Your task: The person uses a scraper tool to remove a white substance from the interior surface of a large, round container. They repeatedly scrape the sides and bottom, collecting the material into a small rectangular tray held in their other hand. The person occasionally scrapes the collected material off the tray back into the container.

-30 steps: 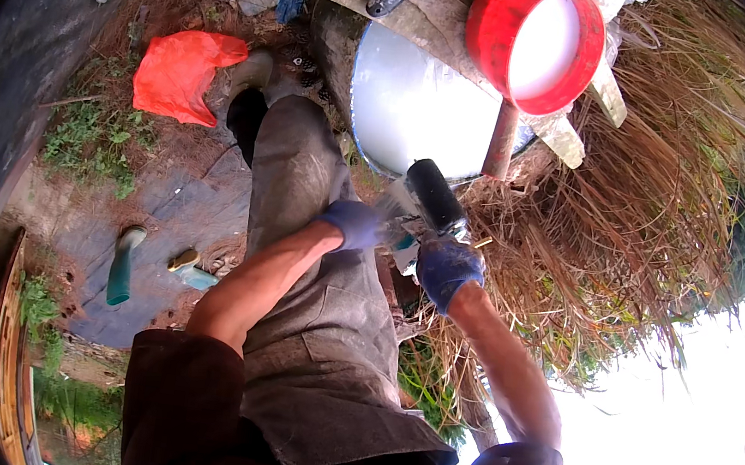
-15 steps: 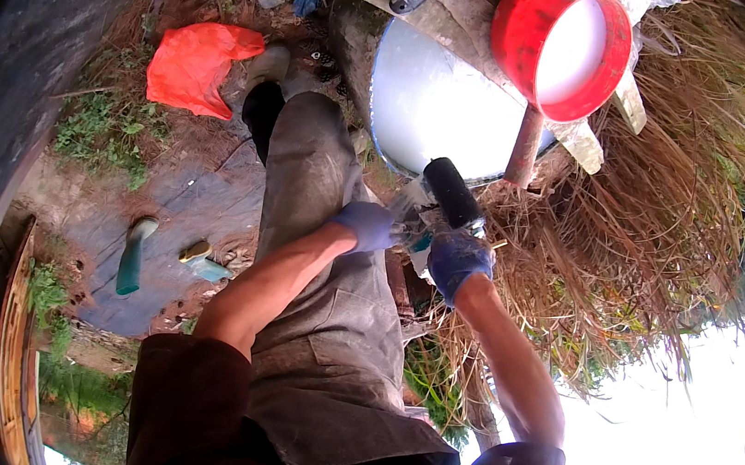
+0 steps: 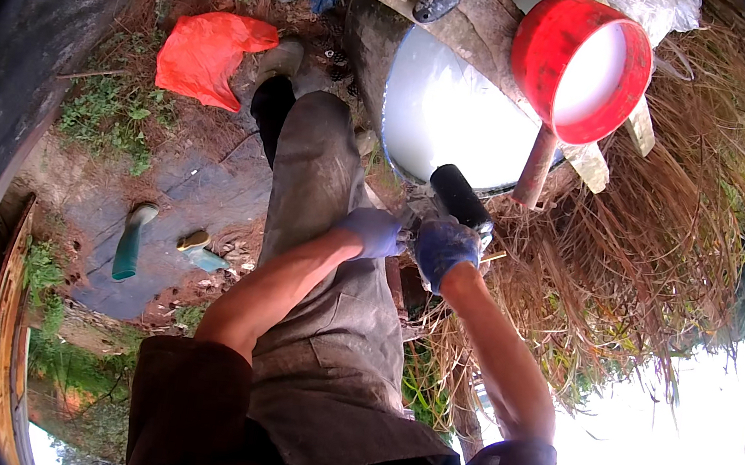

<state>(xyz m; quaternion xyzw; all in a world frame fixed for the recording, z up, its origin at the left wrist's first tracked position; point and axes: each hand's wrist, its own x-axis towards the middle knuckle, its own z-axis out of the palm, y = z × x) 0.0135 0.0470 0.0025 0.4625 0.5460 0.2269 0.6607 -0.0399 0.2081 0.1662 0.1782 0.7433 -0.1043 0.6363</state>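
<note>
Item: black-handled hand tool (image 3: 459, 197), working end hidden among dry straw (image 3: 629, 264), lying at about 1 o'clock from the gloved pair. Right hand (image 3: 443, 249), blue glove, fingers closed round the handle's lower part. Left hand (image 3: 374, 231), pale blue glove, curled shut just beside it at 9 o'clock; what it pinches cannot be told. Adjacent: white-filled round basin (image 3: 443, 111) at 12 o'clock, red bucket (image 3: 581, 67) at 1 o'clock, grey trouser leg (image 3: 313, 188) beneath. Handling note: best kept with the off hand clear of the tool's path, wrist firm, strokes short.
</note>
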